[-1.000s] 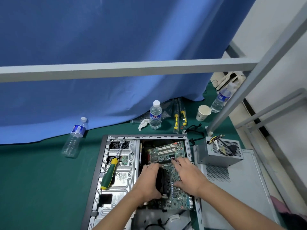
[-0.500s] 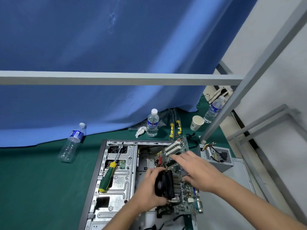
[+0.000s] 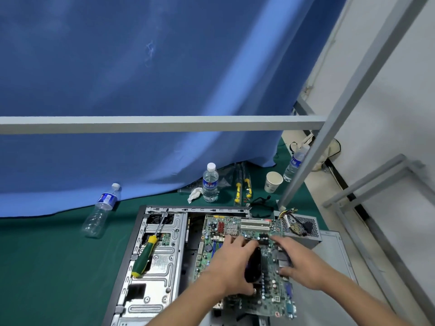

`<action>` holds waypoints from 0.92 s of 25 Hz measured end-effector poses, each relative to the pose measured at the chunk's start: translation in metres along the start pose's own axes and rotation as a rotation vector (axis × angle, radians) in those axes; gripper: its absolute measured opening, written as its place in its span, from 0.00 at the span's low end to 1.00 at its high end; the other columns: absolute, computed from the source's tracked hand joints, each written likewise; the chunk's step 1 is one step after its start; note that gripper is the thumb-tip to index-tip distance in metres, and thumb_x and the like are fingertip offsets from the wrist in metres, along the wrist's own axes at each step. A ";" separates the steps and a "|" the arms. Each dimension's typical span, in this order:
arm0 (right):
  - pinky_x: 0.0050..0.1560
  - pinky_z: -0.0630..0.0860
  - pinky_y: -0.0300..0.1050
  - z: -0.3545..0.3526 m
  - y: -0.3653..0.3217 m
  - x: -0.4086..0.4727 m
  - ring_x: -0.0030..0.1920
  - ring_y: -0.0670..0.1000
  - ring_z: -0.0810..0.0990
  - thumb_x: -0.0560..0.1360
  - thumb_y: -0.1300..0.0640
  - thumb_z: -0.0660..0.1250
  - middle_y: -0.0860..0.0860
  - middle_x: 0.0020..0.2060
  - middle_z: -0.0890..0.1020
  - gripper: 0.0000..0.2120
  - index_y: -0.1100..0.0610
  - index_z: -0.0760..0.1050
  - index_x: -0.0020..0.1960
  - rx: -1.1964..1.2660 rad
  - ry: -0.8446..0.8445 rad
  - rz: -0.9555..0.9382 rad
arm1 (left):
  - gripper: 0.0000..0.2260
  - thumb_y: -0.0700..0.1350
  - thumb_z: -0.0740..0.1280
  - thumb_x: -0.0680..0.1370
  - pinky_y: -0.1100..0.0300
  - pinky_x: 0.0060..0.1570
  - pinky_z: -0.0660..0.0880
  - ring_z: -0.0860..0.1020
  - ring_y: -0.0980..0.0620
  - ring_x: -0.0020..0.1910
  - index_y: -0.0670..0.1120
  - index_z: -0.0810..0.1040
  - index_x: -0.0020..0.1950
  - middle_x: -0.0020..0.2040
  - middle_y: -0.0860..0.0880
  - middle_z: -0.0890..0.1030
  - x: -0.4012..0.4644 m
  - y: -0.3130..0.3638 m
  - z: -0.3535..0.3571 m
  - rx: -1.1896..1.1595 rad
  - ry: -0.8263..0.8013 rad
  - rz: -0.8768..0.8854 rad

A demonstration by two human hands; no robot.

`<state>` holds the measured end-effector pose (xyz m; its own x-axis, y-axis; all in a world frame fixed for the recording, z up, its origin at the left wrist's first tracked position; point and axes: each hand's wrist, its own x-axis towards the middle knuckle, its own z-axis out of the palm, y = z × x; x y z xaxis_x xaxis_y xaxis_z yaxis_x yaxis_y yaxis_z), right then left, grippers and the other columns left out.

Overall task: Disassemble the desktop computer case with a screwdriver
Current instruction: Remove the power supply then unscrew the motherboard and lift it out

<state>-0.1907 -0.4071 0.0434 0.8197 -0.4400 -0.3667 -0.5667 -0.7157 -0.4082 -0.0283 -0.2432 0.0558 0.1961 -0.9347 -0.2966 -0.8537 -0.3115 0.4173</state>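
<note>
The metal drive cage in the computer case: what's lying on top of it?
A green-and-yellow screwdriver lies loose on the drive cage, tip toward the curtain. What sits inside the cage is covered.

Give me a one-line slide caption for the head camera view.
Both hands, left hand and right hand, hold the motherboard over the open computer case; the screwdriver rests inside.

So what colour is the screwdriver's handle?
Dark green with yellow ends, on the screwdriver in the head view.
</note>
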 end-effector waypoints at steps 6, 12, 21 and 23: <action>0.66 0.68 0.40 0.022 0.022 -0.004 0.68 0.46 0.70 0.70 0.54 0.77 0.42 0.68 0.68 0.43 0.44 0.57 0.77 0.144 0.015 0.086 | 0.44 0.57 0.78 0.66 0.52 0.67 0.66 0.62 0.49 0.65 0.55 0.57 0.75 0.67 0.52 0.67 0.003 0.007 0.022 -0.037 0.007 0.020; 0.68 0.67 0.41 0.027 0.027 -0.001 0.70 0.47 0.69 0.70 0.55 0.77 0.40 0.69 0.66 0.43 0.43 0.57 0.77 0.175 0.016 0.109 | 0.38 0.59 0.69 0.76 0.52 0.70 0.65 0.66 0.47 0.72 0.48 0.55 0.79 0.76 0.47 0.62 -0.023 -0.050 0.023 -0.573 0.248 -0.661; 0.50 0.76 0.43 -0.015 -0.014 -0.002 0.58 0.46 0.74 0.71 0.59 0.70 0.47 0.77 0.53 0.46 0.45 0.47 0.80 0.312 -0.246 0.092 | 0.09 0.42 0.61 0.83 0.43 0.42 0.81 0.79 0.43 0.34 0.36 0.72 0.56 0.40 0.39 0.78 -0.040 -0.062 0.023 -1.195 0.068 -0.729; 0.69 0.67 0.51 -0.029 -0.037 -0.004 0.73 0.49 0.60 0.67 0.43 0.74 0.44 0.78 0.47 0.53 0.44 0.43 0.79 0.195 -0.315 0.011 | 0.09 0.42 0.61 0.83 0.45 0.40 0.82 0.79 0.42 0.35 0.36 0.72 0.56 0.41 0.38 0.78 -0.040 -0.062 0.021 -1.203 0.058 -0.719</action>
<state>-0.1708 -0.3949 0.0843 0.7650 -0.2365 -0.5990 -0.6054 -0.5813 -0.5437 0.0065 -0.1828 0.0241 0.4526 -0.5064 -0.7340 0.3657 -0.6453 0.6707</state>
